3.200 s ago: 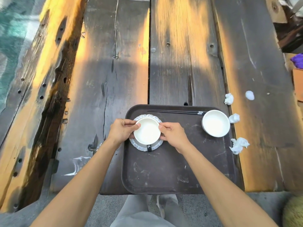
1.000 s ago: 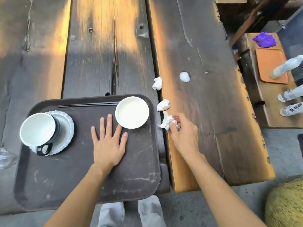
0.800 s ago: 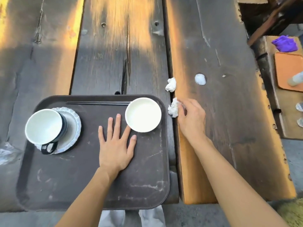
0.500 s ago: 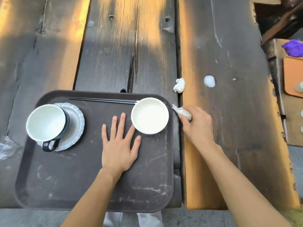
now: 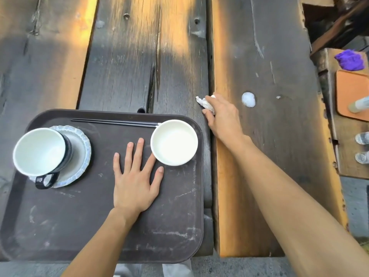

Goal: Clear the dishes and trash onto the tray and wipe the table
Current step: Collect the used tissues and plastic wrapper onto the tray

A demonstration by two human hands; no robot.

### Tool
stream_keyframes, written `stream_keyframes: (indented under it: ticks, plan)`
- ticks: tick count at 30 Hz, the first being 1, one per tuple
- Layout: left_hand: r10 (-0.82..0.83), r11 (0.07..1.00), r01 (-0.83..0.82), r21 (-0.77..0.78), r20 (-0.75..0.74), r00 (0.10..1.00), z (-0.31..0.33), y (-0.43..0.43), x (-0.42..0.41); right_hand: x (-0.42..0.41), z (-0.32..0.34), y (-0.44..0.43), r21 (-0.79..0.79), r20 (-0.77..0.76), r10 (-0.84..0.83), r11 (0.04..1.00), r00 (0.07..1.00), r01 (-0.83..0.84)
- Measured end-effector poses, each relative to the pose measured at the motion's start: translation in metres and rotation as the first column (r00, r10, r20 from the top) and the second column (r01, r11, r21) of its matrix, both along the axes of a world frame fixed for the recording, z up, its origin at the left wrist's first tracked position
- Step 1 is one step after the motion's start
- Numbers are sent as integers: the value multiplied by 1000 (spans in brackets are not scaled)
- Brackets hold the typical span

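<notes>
Head view: the left hand [image 5: 135, 180] lies flat on the dark tray [image 5: 79, 216], fingers [image 5: 128, 156] straight and spread, beside the white bowl [image 5: 174, 142]. The right hand [image 5: 223, 116] curls its fingers tight on a crumpled paper wad [image 5: 203, 101] on the tabletop [image 5: 269, 56], just past the tray. Another white wad [image 5: 248, 99] lies near it.

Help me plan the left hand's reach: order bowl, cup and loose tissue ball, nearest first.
1. Bowl, just right of the left hand.
2. Cup, at the tray's left end.
3. Tissue ball, off the tray, far right.
</notes>
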State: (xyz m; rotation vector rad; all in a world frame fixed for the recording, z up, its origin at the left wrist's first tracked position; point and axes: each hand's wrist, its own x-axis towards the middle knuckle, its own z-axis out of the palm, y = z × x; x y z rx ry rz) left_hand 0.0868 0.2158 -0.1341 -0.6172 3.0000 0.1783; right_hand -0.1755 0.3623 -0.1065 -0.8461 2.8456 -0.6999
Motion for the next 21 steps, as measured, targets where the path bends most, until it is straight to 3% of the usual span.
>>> stream_keyframes:
  ticks: [7, 12, 15, 21]
  plan:
    - [-1, 1000, 2, 16, -10, 1000, 0, 0, -1, 42, 16, 23, -273, 182, -195, 931, 964, 241]
    - [-7, 1000, 7, 30, 20, 1000, 2, -1, 0, 137, 31, 57, -366, 267, -302, 847, 915, 386]
    - [-21, 999, 21, 38, 13, 1000, 1, -2, 2, 192, 35, 58, -368, 256, -247, 869, 935, 330]
    - [-86, 992, 84, 97, 13, 996, 2, -15, 21, 240, 13, 30, -276, 159, -1, 960, 987, 45]
